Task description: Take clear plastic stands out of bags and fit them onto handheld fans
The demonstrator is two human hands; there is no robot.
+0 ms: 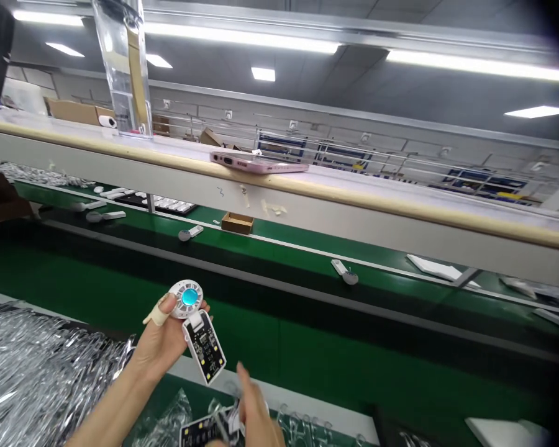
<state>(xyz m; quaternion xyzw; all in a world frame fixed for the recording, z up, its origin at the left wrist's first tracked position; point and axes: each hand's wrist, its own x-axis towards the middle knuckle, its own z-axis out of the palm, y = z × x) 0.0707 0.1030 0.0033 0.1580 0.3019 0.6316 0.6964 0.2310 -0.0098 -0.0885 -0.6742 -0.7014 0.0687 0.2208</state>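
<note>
My left hand (161, 341) grips a small white handheld fan by its round head, thumb on the rim. The fan's head (189, 298) has slots around a shiny blue disc. Its handle is uncovered, baring a black circuit board (207, 349) with yellow squares. My right hand (259, 419), smeared by motion, is at the bottom edge with the index finger pointing up. Beside its fingers lies a second black circuit board (200, 428) in a white housing, with a blurred clear piece over it. I cannot make out whether the right fingers hold that piece.
Clear plastic parts (41, 372) are heaped at lower left; more clear pieces (307, 428) lie right of my right hand. Across the green conveyor (317, 335) are similar units (345, 272) and a small brown box (237, 223). A shelf above bears a pink phone (261, 164) and clear container (125, 74).
</note>
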